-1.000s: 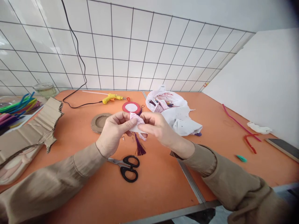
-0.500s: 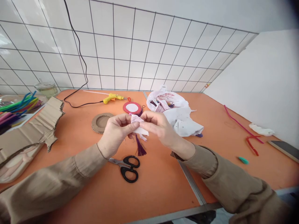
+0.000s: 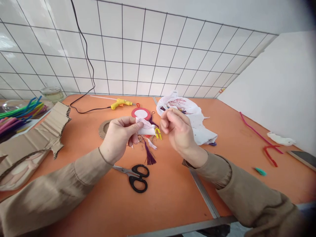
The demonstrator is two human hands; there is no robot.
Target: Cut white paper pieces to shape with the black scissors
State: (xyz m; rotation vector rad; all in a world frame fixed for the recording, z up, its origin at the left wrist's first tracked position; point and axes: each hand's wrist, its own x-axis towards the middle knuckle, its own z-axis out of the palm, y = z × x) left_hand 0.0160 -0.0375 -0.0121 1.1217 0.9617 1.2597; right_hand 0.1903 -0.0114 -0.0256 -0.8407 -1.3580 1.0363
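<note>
My left hand (image 3: pixel 120 136) pinches a small pale pink-and-white cloth piece (image 3: pixel 145 126) between thumb and fingers, above the table. Just to the right, my right hand (image 3: pixel 179 130) is raised with its fingers curled together; whether something thin is in them I cannot make out. A yellow clip-like piece (image 3: pixel 158 133) shows at the cloth's right edge. Below the cloth lie a purple tassel (image 3: pixel 149 154) and a white tassel (image 3: pixel 151 144). Behind it is a red disc with a white centre (image 3: pixel 141 114). Black-handled scissors (image 3: pixel 137 176) lie nearer me.
A yellow glue gun (image 3: pixel 120 103) with a black cord lies at the back. A cardboard ring (image 3: pixel 102 129) sits partly behind my left hand. Torn cardboard (image 3: pixel 37 128) and pipe cleaners (image 3: pixel 19 113) are at left, a white plastic bag (image 3: pixel 199 126) behind my right hand, red pipe cleaners (image 3: pixel 270 156) at right.
My right hand has let go of the cloth and drawn away to the right, fingers curled. The left hand keeps the cloth, and the yellow piece has come into view. The camera view shifted slightly.
</note>
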